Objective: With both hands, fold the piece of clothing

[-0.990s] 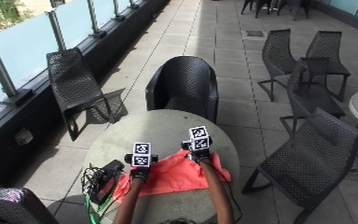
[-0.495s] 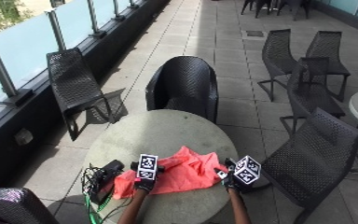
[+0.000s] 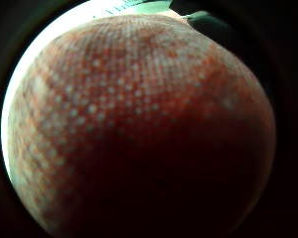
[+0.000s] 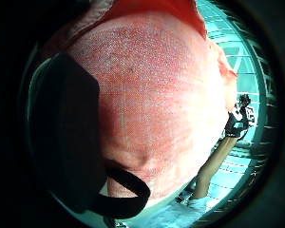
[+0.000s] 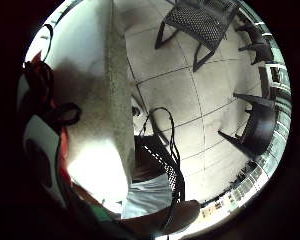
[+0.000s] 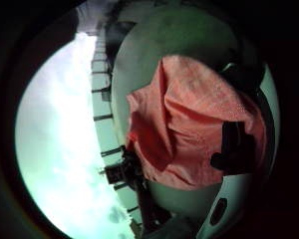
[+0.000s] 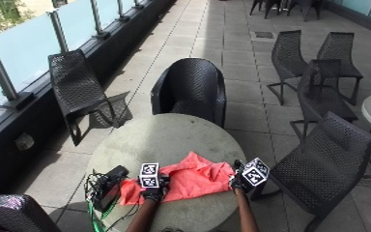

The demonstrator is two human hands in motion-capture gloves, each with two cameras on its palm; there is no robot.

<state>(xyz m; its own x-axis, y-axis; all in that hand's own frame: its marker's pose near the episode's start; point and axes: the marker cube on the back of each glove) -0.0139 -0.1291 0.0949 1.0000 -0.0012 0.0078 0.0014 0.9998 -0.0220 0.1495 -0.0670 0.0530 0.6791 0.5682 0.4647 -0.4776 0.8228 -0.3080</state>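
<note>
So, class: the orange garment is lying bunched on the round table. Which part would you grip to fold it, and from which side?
Probably the orange garment by its two outer edges, coming from the person's side of the round table. It lies spread sideways with a raised ridge mid-cloth, so the ends are flattest. The left hand and right hand sit at those ends.

mesh-textured garment filling the view, very close

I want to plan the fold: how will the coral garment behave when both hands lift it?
The coral garment probably hangs limp, since it already lies rumpled on the round table. Its open mesh weave suggests it is light. It may slide easily on the smooth tabletop.
</note>
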